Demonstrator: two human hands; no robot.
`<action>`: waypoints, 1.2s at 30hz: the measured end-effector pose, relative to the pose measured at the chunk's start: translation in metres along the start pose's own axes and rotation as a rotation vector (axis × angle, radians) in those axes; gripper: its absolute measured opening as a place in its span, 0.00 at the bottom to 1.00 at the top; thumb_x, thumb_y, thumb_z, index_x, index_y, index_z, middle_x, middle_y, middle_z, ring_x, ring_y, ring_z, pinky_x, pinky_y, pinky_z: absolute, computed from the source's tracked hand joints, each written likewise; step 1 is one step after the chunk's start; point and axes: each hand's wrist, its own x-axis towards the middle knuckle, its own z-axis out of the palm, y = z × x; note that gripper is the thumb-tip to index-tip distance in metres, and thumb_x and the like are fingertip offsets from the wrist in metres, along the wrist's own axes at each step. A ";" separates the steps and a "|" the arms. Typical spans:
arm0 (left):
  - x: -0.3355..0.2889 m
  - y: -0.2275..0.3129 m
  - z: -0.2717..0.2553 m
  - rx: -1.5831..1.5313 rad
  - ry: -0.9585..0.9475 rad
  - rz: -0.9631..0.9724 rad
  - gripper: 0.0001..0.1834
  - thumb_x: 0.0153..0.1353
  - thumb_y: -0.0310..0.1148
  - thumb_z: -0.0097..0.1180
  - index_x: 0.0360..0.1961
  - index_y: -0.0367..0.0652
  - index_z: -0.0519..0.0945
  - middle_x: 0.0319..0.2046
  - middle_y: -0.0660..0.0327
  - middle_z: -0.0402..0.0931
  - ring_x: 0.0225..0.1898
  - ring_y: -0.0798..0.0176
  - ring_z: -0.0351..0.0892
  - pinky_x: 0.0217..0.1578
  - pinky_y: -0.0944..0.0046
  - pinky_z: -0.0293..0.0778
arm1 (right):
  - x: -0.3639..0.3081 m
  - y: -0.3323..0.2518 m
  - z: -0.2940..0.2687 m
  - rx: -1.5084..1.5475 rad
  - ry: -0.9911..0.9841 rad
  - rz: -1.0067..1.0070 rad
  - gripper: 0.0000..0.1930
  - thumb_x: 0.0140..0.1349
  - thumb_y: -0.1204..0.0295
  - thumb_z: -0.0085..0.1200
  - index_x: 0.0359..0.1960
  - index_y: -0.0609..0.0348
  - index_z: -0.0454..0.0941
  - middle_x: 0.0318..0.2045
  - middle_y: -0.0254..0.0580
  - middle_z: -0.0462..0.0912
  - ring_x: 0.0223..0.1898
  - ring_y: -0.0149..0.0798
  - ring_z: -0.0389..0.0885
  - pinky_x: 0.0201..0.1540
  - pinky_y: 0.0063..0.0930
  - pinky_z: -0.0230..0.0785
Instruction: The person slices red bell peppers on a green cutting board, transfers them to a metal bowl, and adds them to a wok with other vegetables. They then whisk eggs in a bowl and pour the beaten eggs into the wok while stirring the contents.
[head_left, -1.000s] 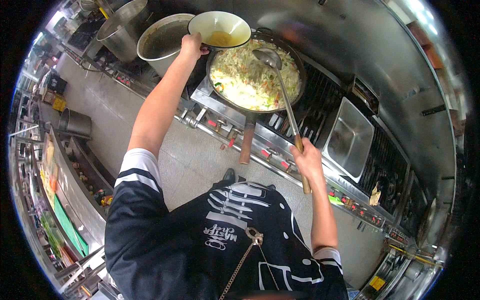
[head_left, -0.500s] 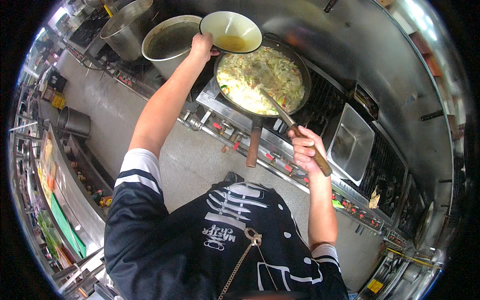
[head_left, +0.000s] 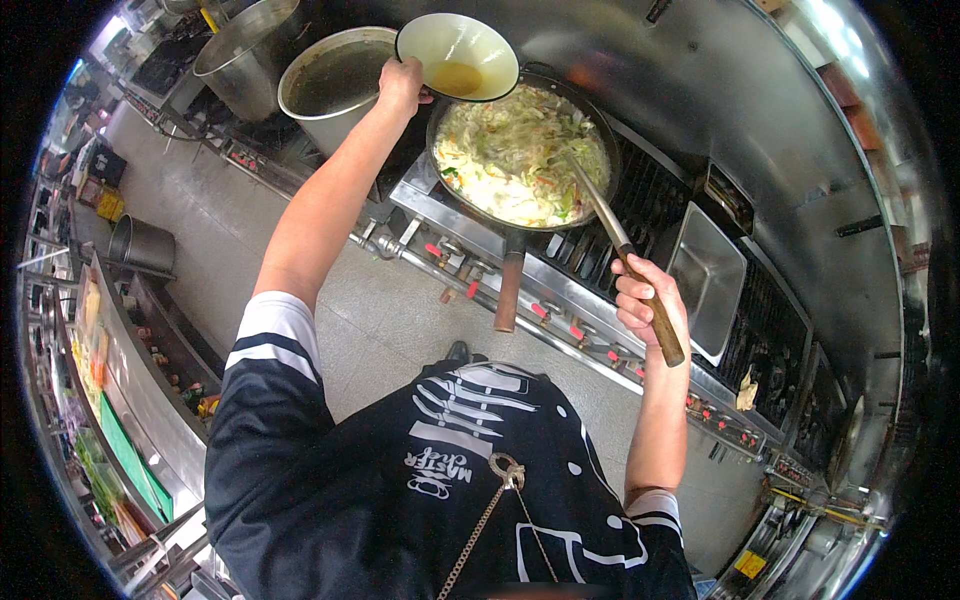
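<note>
My left hand (head_left: 402,84) grips the near rim of a pale bowl (head_left: 480,42) with a dark edge. The bowl is tilted above the far left side of a large wok (head_left: 614,165), and some yellowish liquid (head_left: 455,78) pools in it. Chopped cabbage and other vegetables (head_left: 510,165) fill the wok. In my right hand (head_left: 645,300) is the wooden handle of a long metal-shafted cooking utensil (head_left: 600,205). Its head is sunk in the vegetables on the wok's right side and cannot be made out. The wok's wooden handle (head_left: 510,290) points toward me, untouched.
Two big metal pots (head_left: 335,85) (head_left: 240,60) stand left of the wok. A rectangular steel pan (head_left: 708,285) rests on the grates to the right. Red burner knobs (head_left: 575,332) and a pipe run along the stove front. Behind me on the left is a counter with a green board (head_left: 135,460).
My right hand has moved right with the utensil, whose lower end has swept toward the wok's right side, stirring the vegetables. The bowl has shifted only slightly.
</note>
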 end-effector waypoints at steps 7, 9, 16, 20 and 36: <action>-0.001 -0.007 0.012 0.030 0.001 -0.018 0.26 0.67 0.36 0.50 0.61 0.28 0.74 0.46 0.43 0.82 0.33 0.49 0.87 0.26 0.52 0.89 | -0.023 -0.008 -0.005 -0.237 0.250 -0.090 0.12 0.77 0.64 0.53 0.44 0.62 0.77 0.15 0.21 0.63 0.10 0.24 0.61 0.13 0.22 0.50; -0.006 -0.005 0.012 0.047 -0.005 -0.022 0.26 0.67 0.36 0.50 0.61 0.28 0.74 0.46 0.42 0.82 0.33 0.48 0.87 0.26 0.51 0.89 | -0.031 -0.006 -0.006 -0.460 0.324 -0.121 0.11 0.75 0.63 0.55 0.42 0.59 0.76 0.16 0.23 0.65 0.11 0.24 0.61 0.13 0.23 0.51; -0.026 0.008 0.007 -0.006 -0.013 -0.038 0.24 0.68 0.35 0.48 0.58 0.27 0.75 0.44 0.43 0.82 0.32 0.47 0.87 0.31 0.48 0.89 | -0.046 0.013 -0.036 -1.164 0.615 -0.097 0.10 0.70 0.63 0.60 0.40 0.55 0.75 0.17 0.28 0.73 0.15 0.25 0.69 0.18 0.26 0.64; -0.031 0.017 0.002 -0.091 -0.046 -0.156 0.21 0.70 0.33 0.47 0.55 0.26 0.75 0.42 0.44 0.82 0.32 0.46 0.85 0.34 0.45 0.88 | -0.049 0.036 -0.058 -1.849 0.675 -0.369 0.14 0.64 0.65 0.62 0.44 0.59 0.74 0.25 0.60 0.84 0.26 0.61 0.85 0.32 0.55 0.75; 0.055 0.041 -0.022 -0.018 -0.466 -0.089 0.18 0.73 0.37 0.51 0.52 0.31 0.77 0.36 0.48 0.82 0.28 0.51 0.84 0.28 0.51 0.86 | 0.053 0.129 -0.009 -2.149 0.883 -0.284 0.19 0.61 0.65 0.65 0.48 0.59 0.73 0.24 0.56 0.86 0.30 0.61 0.88 0.35 0.57 0.79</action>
